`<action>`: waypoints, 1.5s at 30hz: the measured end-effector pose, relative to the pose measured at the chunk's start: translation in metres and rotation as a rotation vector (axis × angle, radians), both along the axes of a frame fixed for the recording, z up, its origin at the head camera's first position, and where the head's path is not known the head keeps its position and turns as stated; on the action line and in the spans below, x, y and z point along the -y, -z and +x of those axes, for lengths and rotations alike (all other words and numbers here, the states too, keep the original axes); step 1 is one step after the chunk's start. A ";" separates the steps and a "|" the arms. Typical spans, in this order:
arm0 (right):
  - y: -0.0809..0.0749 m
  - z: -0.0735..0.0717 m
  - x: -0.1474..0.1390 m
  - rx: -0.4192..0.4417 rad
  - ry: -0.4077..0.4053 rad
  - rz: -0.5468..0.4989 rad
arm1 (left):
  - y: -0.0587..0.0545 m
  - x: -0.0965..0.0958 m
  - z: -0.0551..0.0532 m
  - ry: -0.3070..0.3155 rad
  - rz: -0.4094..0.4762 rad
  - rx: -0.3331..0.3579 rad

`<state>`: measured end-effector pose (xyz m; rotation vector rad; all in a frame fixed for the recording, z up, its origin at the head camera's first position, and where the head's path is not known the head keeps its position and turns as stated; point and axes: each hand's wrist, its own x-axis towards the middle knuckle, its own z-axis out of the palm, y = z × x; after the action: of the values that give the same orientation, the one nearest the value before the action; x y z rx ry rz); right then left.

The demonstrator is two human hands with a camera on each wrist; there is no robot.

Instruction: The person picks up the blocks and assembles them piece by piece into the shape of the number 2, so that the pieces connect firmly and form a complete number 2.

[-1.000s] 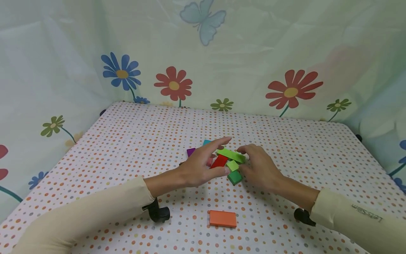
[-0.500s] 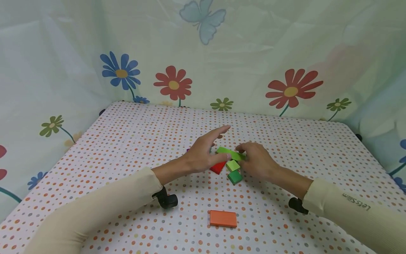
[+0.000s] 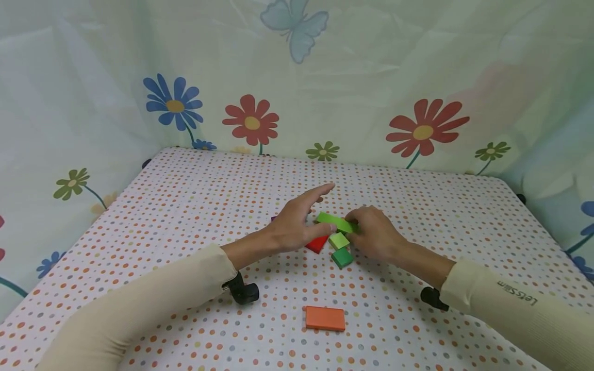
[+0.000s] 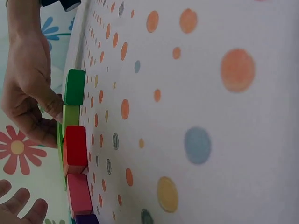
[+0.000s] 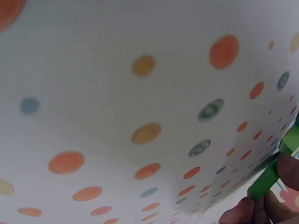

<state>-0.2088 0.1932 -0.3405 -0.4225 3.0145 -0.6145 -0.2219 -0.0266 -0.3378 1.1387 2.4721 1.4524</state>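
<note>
In the head view my right hand (image 3: 378,234) pinches the right end of a long bright green block (image 3: 333,221) between thumb and fingers. The right wrist view shows that green block (image 5: 265,183) between the thumb and fingertips. My left hand (image 3: 293,222) hovers over the left of the cluster, fingers extended and thumb towards the long block. A red block (image 3: 317,243) is partly covered by the left hand. Beside it lie a light green block (image 3: 339,240) and a dark green block (image 3: 342,257). The left wrist view adds a pinkish-red block (image 4: 80,196) and a purple block (image 4: 87,219).
An orange block (image 3: 325,318) lies apart, nearer to me on the dotted tablecloth (image 3: 223,206). A curtain (image 3: 362,67) printed with flowers and a butterfly hangs behind the table. Black wrist cameras show under both forearms.
My left hand has moved slightly forward and now hides the cyan block and more of the red one. My right hand has shifted a little left and closed on the long green block's end.
</note>
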 end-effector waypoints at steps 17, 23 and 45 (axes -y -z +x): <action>-0.003 0.016 0.010 -0.106 0.041 -0.032 | -0.009 0.015 0.005 -0.020 -0.020 -0.024; -0.003 0.030 0.020 -0.119 -0.032 -0.067 | -0.015 0.024 0.010 -0.028 -0.038 -0.058; -0.001 0.088 0.067 -0.070 -0.288 -0.124 | -0.017 0.061 0.038 -0.042 -0.094 -0.044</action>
<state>-0.1211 0.1265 -0.3393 -0.8820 2.9046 -0.7771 -0.1836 -0.0881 -0.3208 1.1197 2.5786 1.3196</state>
